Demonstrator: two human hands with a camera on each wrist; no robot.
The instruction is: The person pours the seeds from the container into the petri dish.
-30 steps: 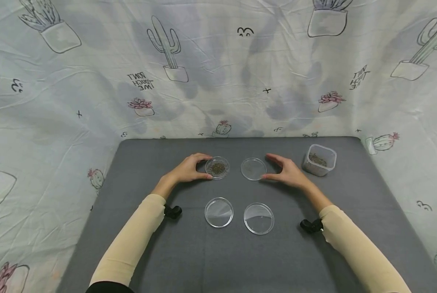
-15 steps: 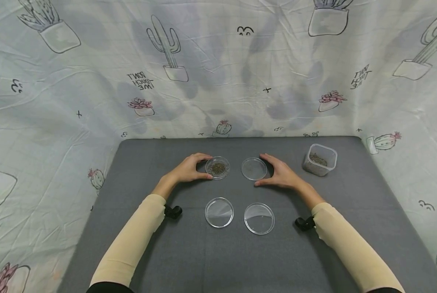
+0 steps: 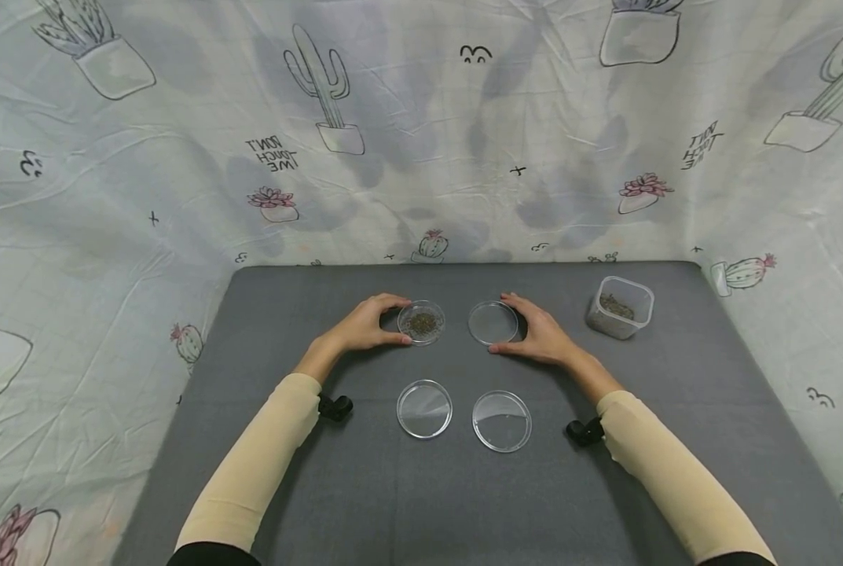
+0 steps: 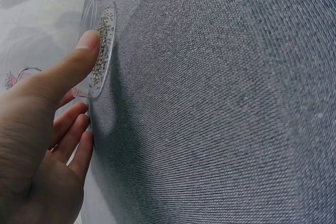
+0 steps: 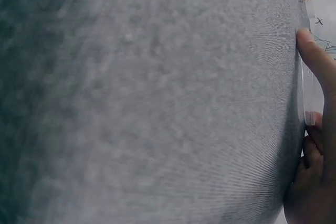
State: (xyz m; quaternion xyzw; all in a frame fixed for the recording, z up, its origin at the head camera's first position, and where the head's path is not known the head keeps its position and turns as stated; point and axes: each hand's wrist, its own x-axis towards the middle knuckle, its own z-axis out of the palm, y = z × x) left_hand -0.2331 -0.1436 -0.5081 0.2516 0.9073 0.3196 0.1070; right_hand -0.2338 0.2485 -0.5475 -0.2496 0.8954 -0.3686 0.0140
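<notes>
My left hand [image 3: 364,325] pinches a clear petri dish [image 3: 422,323] at its left side, thumb on the near rim and index finger on the far rim. Small brown seed-like grains [image 4: 100,51] lie in it, seen through its wall in the left wrist view. To its right, my right hand [image 3: 544,334] holds a second clear petri dish [image 3: 493,323], with nothing seen in it, by the near and far rim between thumb and index finger. The right wrist view shows only a sliver of this dish [image 5: 310,117], partly behind the fingers.
Two more clear round dishes or lids, one on the left [image 3: 424,409] and one on the right [image 3: 502,421], lie nearer on the grey tabletop [image 3: 393,503]. A square plastic tub [image 3: 635,297] with brown grains stands back right. A cactus-print cloth [image 3: 393,157] hangs behind.
My right hand has moved left round the empty petri dish, and its thumb and index finger have closed on the rim. The left hand keeps its place on the dish of grains.
</notes>
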